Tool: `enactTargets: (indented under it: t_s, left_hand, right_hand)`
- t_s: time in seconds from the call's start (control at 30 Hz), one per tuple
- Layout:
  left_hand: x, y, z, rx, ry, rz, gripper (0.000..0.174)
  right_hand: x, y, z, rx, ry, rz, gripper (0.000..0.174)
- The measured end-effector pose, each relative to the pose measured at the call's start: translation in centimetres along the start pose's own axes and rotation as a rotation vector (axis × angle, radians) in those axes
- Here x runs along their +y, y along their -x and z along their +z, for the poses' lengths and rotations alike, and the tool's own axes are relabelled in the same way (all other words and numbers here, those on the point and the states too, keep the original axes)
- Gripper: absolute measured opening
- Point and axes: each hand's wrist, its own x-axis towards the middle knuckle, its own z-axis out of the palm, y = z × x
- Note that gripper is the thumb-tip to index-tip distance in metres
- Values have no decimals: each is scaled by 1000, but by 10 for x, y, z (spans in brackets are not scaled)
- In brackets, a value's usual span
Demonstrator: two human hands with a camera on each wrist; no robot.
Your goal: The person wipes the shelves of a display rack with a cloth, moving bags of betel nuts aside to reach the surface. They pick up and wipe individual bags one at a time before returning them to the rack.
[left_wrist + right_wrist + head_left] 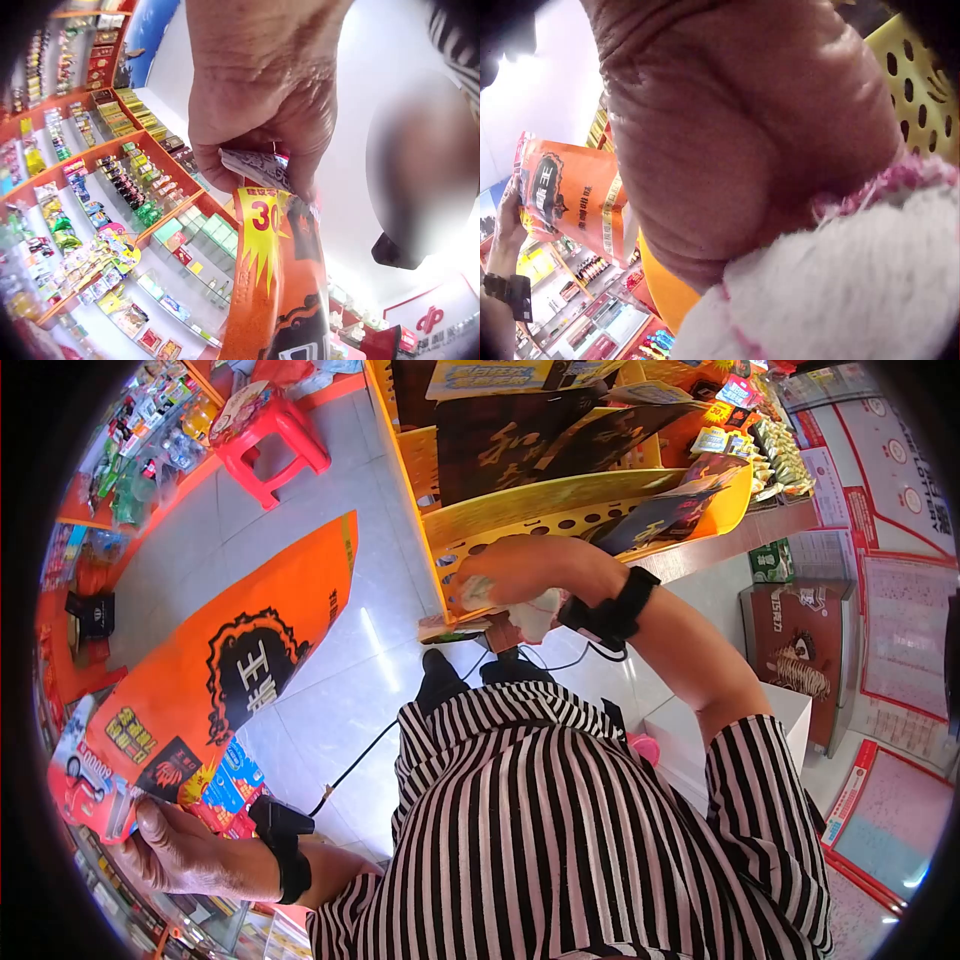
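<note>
At the lower left of the head view my left hand (pixel 185 855) grips one end of a large orange snack bag (pixel 200 670) with a black emblem. A blue-and-red packet (pixel 232 775) shows behind it. In the left wrist view, my thumb and fingers pinch the bag's top just above a yellow "30" burst (pixel 262 225). My right hand (pixel 535 565) holds a white cloth (pixel 855 277) with pink edging at the near end of a yellow perforated rack (pixel 560 510). Its fingertips are mostly hidden in the right wrist view. Dark packets (pixel 490 450) stand in the rack.
A red plastic stool (pixel 270 445) stands on the tiled floor at upper left. Goods shelves (pixel 112 187) line the wall. A black cable (pixel 365 760) crosses the floor near my feet. A brown carton (pixel 795 650) and a white box (pixel 770 725) are at right.
</note>
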Motion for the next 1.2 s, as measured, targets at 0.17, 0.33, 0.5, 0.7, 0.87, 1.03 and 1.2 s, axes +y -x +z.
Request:
enactTargets:
  t_s: [0.17, 0.33, 0.5, 0.7, 0.87, 1.03, 1.2]
  left_hand:
    - [-7, -6, -1, 27, 8, 28, 27]
    - [-4, -3, 3, -44, 101, 21, 30]
    - [-8, -1, 0, -21, 121, -2, 29]
    - [-11, 1, -3, -74, 161, -20, 30]
    - [-9, 6, 8, -144, 209, -16, 30]
    - [-13, 7, 9, -113, 218, -50, 30]
    - [-12, 5, 8, -84, 193, -4, 32]
  right_hand:
    - [-44, 33, -28, 142, 230, 119, 35]
    - [-67, 53, -33, 465, 471, -64, 31]
    - [-47, 34, -12, 341, 467, -41, 28]
    - [-3, -16, 9, 328, 243, -164, 20]
    - [-14, -33, 11, 216, 114, 71, 18]
    - [-9, -17, 14, 315, 170, 82, 23]
    - [9, -5, 15, 344, 392, -13, 28]
